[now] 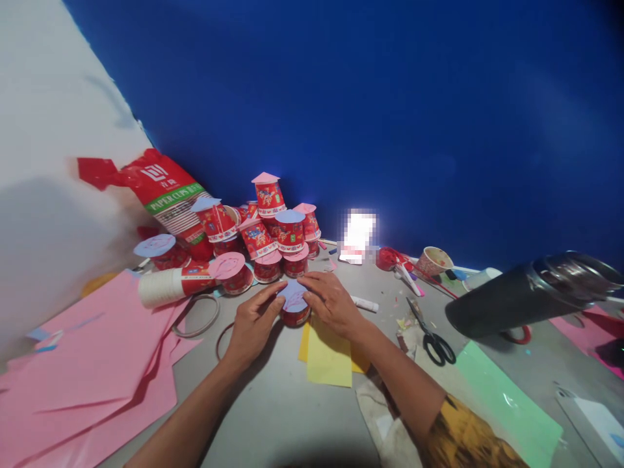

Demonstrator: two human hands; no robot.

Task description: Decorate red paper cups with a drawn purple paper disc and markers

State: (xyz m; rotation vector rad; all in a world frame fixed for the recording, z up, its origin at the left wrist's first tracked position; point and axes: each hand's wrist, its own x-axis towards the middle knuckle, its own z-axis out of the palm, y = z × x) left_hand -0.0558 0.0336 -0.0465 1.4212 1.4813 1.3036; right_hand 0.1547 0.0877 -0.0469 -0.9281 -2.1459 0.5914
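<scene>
A yellow-brown, dark-patterned sleeve [463, 439] covers the right forearm close to the camera, at four o'clock from the red paper cup [295, 318] between the two hands. A blue paper disc [295, 296] with purple lines caps this cup. The left hand [253, 318] reaches in from seven o'clock, bare-armed, its bent forefinger and thumb close together at the disc's left edge. The right hand [336, 302] mirrors it at the right edge; whether either pinches the paper or only presses it, I cannot tell.

Between four and five o'clock, a yellow paper sheet [331, 364] overlaps an orange one [359, 361]. Pink paper sheets [97, 357] spread out toward eight o'clock. At nine o'clock, a sleeve of nested paper cups [166, 289] lies on its side, and at ten leans a red "PAPER CUPS" bag [170, 195]. Stacked red cups with pink or blue paper tops [269, 195] rise toward eleven. Near three o'clock lie a white glue stick [365, 304], black-handled scissors [439, 349] and, farther off, a tilted black thermos [502, 299].
</scene>
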